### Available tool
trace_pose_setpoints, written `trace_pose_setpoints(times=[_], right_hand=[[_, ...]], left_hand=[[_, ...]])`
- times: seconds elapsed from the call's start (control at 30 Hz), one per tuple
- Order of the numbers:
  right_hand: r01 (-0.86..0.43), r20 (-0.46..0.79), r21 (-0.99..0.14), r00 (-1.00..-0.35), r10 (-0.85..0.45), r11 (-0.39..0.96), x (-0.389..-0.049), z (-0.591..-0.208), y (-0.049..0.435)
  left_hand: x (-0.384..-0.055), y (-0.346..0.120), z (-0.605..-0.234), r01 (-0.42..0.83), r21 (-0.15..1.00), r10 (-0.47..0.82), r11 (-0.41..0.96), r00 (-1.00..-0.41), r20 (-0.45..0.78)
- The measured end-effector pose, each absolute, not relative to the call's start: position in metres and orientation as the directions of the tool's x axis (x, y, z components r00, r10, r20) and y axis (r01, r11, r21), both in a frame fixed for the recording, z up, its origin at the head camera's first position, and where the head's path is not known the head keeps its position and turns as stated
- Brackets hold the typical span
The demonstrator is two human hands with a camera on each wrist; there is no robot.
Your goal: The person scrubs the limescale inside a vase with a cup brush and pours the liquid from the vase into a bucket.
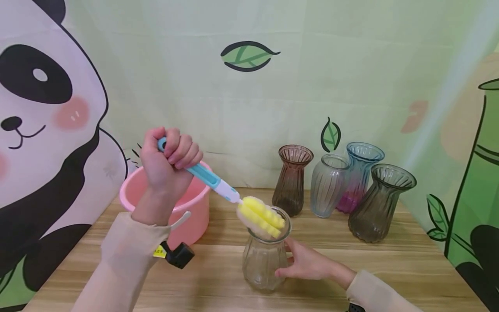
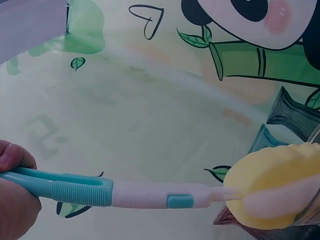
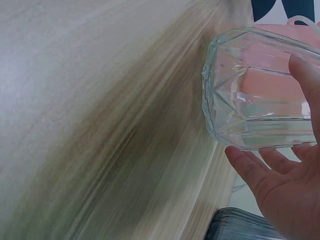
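Note:
My left hand (image 1: 167, 160) grips the blue handle of a bottle brush (image 1: 206, 175), fingers wrapped round it, above and left of a clear glass vase (image 1: 263, 262). The brush's yellow and white sponge head (image 1: 260, 216) sits slantwise at the vase's mouth, its tip inside the rim. In the left wrist view the white neck (image 2: 160, 194) joins the handle to the sponge. My right hand (image 1: 308, 260) holds the vase's body from the right, thumb on the near side and fingers behind. The right wrist view shows the fingers (image 3: 250, 167) along the faceted glass.
A pink bucket (image 1: 195, 221) stands behind my left forearm. At the back right of the wooden table (image 1: 218, 268) are several ribbed vases: a brown one (image 1: 290, 186), a clear one (image 1: 327, 186), a blue and pink one (image 1: 360, 169) and a grey one (image 1: 376, 212).

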State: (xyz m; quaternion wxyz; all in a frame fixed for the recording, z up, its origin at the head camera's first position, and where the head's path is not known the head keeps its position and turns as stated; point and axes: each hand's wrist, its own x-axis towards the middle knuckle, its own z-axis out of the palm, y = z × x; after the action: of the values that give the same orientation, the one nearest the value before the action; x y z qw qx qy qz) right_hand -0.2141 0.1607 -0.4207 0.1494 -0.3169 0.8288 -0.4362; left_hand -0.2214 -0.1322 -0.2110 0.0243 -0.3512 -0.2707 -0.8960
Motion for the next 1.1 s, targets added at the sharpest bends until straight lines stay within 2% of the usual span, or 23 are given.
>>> trace_pose_setpoints(times=[0.5,0.77,0.97,1.1], right_hand=[[-0.401,0.033,-0.808,-0.762,-0.646,0.432,-0.216,-0.418,0.163],[-0.405,0.043,-0.813,-0.759,-0.650,0.419,-0.214,-0.420,0.159],[-0.387,0.034,-0.825,-0.761,-0.648,0.412,-0.214,-0.421,0.159],[-0.385,0.029,-0.825,-0.760,-0.649,0.414,-0.214,-0.420,0.159]], left_hand=[[-0.235,-0.077,-0.203,0.187,0.723,0.451,-0.666,-0.670,0.589],[-0.240,-0.039,-0.242,0.090,0.855,0.598,-0.511,-0.677,0.429],[-0.243,-0.025,-0.275,0.021,0.913,0.732,-0.408,-0.590,0.341],[-0.243,-0.021,-0.281,0.041,0.917,0.742,-0.397,-0.574,0.347]])
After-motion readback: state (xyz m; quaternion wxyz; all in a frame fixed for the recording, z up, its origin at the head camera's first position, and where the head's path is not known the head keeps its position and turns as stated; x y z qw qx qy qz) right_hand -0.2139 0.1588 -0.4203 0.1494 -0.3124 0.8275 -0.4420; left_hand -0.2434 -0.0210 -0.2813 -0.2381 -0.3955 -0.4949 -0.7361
